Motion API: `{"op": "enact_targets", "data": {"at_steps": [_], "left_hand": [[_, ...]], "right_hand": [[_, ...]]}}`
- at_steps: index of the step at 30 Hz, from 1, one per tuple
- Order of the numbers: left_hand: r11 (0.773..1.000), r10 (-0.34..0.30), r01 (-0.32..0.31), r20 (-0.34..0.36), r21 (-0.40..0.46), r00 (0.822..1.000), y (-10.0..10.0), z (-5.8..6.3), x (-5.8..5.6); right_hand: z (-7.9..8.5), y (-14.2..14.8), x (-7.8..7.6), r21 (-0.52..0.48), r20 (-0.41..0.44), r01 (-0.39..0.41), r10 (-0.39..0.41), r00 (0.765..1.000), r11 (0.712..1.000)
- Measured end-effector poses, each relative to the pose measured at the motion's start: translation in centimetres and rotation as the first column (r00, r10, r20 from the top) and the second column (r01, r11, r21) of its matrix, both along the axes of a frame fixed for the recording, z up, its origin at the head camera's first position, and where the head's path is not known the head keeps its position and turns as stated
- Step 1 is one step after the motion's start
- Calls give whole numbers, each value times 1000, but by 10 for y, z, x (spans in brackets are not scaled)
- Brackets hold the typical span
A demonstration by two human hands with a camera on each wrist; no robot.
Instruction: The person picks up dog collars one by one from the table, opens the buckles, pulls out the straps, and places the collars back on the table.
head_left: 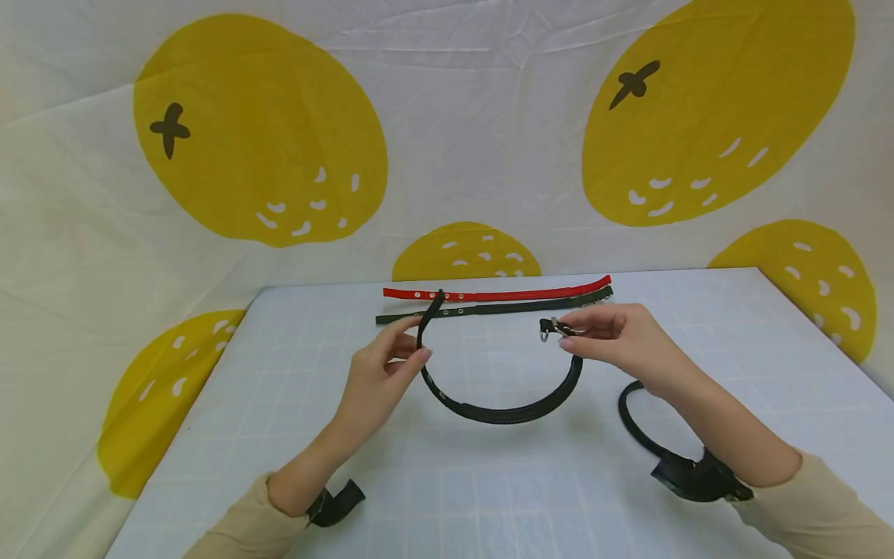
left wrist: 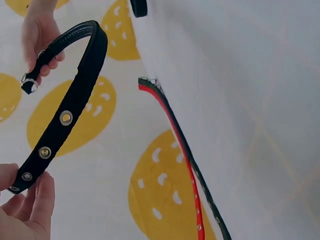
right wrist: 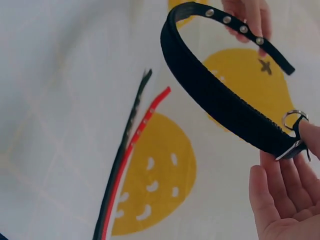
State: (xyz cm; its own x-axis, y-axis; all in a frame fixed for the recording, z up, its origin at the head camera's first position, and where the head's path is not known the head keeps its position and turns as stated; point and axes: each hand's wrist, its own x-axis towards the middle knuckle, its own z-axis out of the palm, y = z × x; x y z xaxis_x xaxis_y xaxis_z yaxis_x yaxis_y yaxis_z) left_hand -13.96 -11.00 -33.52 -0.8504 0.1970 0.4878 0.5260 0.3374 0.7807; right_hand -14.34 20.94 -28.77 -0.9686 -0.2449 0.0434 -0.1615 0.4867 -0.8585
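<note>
A black pet collar hangs in a U-shaped curve between both hands, over the table. My left hand pinches its punched end between thumb and fingers, and the free tip points up past them. Metal eyelets line that end in the left wrist view. My right hand pinches the other end at the buckle, where a metal ring dangles. The strap's wider, stitched middle sags lowest, and its two ends are apart.
A red collar and a dark green one lie side by side along the table's back edge. Another black collar lies curved beneath the right forearm. A white cloth with yellow fruit prints hangs behind the table.
</note>
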Motion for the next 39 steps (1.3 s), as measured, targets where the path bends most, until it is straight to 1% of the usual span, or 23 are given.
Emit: {"op": "enact_targets", "data": {"at_steps": [2,5,8,10,12,15,17,19,21,23,24,25,27,29,31,32,33,34,36,39], "left_hand": [[1000,21,-20,-45,15,999,-3,1,-2],[998,58,-55,-96,34,994,-8,3,-6],[995,79,-71,-121,68,990,-13,5,-11],[991,89,-77,-113,106,990,-16,5,-15],[984,94,-79,-89,158,992,-18,6,-19],[967,110,-98,-37,234,993,-20,6,-24],[954,122,-116,-3,278,993,-21,7,-28],[943,149,-151,32,295,988,-21,7,-33],[932,180,-195,76,305,981,-21,7,-39],[918,208,-239,128,316,970,-21,6,-45],[909,216,-257,158,327,964,-21,6,-48],[901,225,-277,186,334,956,-21,5,-51],[884,235,-311,241,350,941,-21,3,-57],[871,239,-335,287,358,928,-22,-1,-63],[865,243,-355,323,356,915,-23,-5,-69],[859,237,-361,344,363,909,-23,-7,-72],[852,228,-366,364,373,903,-24,-10,-75],[846,222,-375,390,379,894,-24,-12,-78],[828,203,-395,445,397,872,-26,-17,-84],[799,179,-435,527,415,831,-27,-24,-92]], "right_hand": [[2,4,-1,26,-37,7,-6,999,1000],[5,10,-3,70,-124,32,-23,992,997],[5,17,-7,81,-194,77,-60,979,994],[4,21,-10,65,-215,114,-98,972,991],[2,25,-15,30,-212,140,-131,968,990],[-2,32,-24,-62,-184,163,-172,968,985],[-6,37,-30,-158,-150,164,-188,971,974],[-10,41,-36,-252,-118,177,-212,970,951],[-13,43,-42,-366,-64,191,-229,971,911],[-16,45,-49,-476,-3,204,-234,972,855],[-18,45,-52,-529,31,212,-231,973,822],[-19,46,-56,-582,68,219,-221,973,783],[-22,48,-62,-682,156,239,-182,971,691],[-26,51,-69,-762,255,279,-125,959,585],[-30,53,-75,-807,350,340,-73,934,483],[-32,54,-78,-813,397,379,-55,916,441],[-34,54,-81,-814,436,415,-44,899,407],[-36,55,-84,-808,470,448,-39,882,382],[-40,55,-89,-787,523,503,-47,851,358],[-46,55,-96,-744,586,570,-70,807,348]]}}
